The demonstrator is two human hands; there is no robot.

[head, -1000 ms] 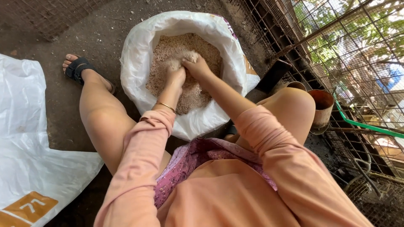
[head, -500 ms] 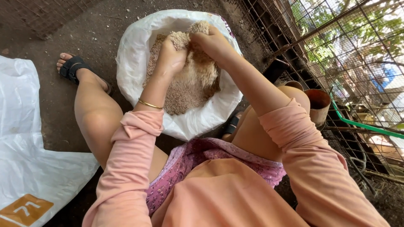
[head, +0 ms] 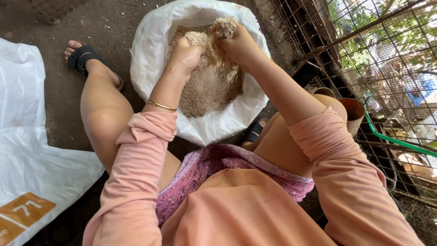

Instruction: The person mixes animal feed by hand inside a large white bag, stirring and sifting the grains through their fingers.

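An open white sack (head: 150,41) stands on the ground between my knees, filled with light brown bran-like meal (head: 207,89). My left hand (head: 184,54) is lifted over the sack, closed around a clump of the meal. My right hand (head: 236,43) is raised beside it, also closed on a handful, and loose meal trickles down from both. A thin gold bangle (head: 161,106) sits on my left wrist. Both arms wear pink sleeves.
A flat white bag (head: 32,150) with an orange patch lies on the dirt floor at left. A wire mesh cage (head: 378,59) runs along the right. A rusty brown cup (head: 353,114) and a green hose (head: 396,141) sit by it. My sandalled foot (head: 82,57) rests at upper left.
Both hands went from pressing into the meal to rising out of the sack, each with a handful. The view has shifted closer over the sack.
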